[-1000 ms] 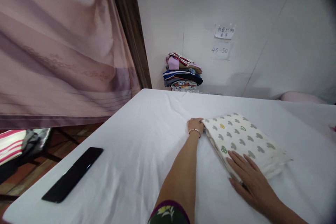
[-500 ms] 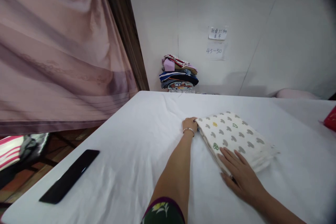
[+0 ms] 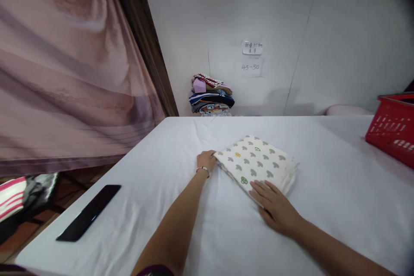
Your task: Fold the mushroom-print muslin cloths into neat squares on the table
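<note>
A folded white cloth [image 3: 258, 161] printed with grey clover shapes lies on the white-covered table [image 3: 161, 207]. My left hand [image 3: 206, 160], with a bracelet at the wrist, grips the cloth's far left corner, fingers curled under the edge. My right hand [image 3: 275, 208] lies flat with fingers spread, its fingertips resting on the cloth's near corner.
A black phone [image 3: 89, 212] lies near the table's left edge. A red plastic basket [image 3: 393, 128] stands at the far right. A stack of folded clothes [image 3: 211, 100] sits against the wall behind the table, under paper notes [image 3: 251, 57]. A pink curtain [image 3: 64, 73] hangs at left.
The view has swung right, bringing the red basket into sight. Both hands stay on the folded cloth, which looks more compact and squared up.
</note>
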{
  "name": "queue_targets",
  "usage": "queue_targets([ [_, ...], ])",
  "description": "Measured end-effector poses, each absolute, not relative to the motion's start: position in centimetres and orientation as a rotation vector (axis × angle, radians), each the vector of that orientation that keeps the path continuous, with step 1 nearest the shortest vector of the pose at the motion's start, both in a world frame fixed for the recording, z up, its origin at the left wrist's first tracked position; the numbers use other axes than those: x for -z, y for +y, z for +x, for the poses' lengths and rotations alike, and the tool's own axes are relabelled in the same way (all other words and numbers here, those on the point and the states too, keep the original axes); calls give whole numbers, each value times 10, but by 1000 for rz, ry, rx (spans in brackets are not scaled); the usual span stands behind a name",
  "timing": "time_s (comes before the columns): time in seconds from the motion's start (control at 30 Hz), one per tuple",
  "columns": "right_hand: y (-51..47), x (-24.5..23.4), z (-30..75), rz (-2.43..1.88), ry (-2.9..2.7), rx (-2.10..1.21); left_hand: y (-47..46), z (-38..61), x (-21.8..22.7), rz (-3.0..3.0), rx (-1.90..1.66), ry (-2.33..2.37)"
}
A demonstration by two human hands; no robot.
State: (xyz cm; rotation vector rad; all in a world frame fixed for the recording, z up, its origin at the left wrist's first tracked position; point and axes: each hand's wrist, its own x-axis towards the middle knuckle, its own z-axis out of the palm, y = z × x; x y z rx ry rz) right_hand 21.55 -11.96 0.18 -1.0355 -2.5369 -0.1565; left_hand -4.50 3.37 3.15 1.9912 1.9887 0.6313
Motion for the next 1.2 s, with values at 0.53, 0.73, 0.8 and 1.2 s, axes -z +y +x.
queue_targets([
  [0.53, -122, -10, 212, -1047, -2534, 26, -42, 23, -37, 2513, -707, 1663],
  [0.73, -121, -11, 249, -1153, -1992, -207, -63, 34, -17, 2489, -610, 1588],
  [0.8, -117, -10, 270, -1309, -1500, -417, -66, 38, -22, 2421, -638, 1632],
  [1.2, -103, -7, 289, -1484, -952, -1055, -93, 127, -45, 2476, -531, 1550],
])
